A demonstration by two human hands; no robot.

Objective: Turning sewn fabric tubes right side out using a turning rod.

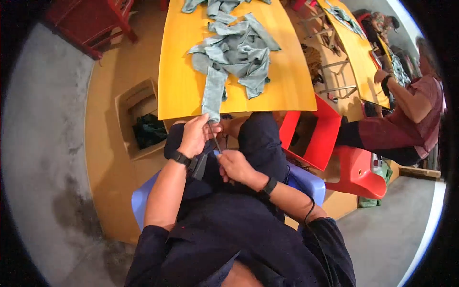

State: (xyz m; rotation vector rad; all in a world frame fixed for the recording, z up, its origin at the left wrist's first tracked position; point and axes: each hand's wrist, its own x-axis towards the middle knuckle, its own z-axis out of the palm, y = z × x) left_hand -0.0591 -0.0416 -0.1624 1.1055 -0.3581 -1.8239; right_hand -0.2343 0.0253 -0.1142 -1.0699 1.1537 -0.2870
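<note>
At the far left stands a piece of red wooden furniture [88, 21]. Nearer, to the left of the counter, an open cardboard box [123, 124] sits on the tan floor [107, 191] with dark green cloth [149, 131] inside.

The yellow counter [291, 81] reaches away from the seated person. Crumpled grey-green fabric pieces [244, 52] lie piled on it, with more at its far end. From the pile, one flat grey-green strip [213, 95] runs toward the person, its near end just past the counter's near edge. The left hand [196, 135] pinches that end between thumb and fingers, the remaining fingers loosely curled. A thin dark tool [215, 138] slants from the strip's end to the right hand [236, 167], which is closed around it, nearer and to the right; its exact kind is too small to tell. Both wrists wear black bands, and a lilac-blue seat [308, 184] shows beneath the person.

Right of the counter's near corner is a red open box-like piece [323, 143], and beyond it a red plastic chair [356, 165]. Farther right, a co-worker in a maroon top [411, 115] sits at a second yellow counter [354, 52], which carries more fabric.
</note>
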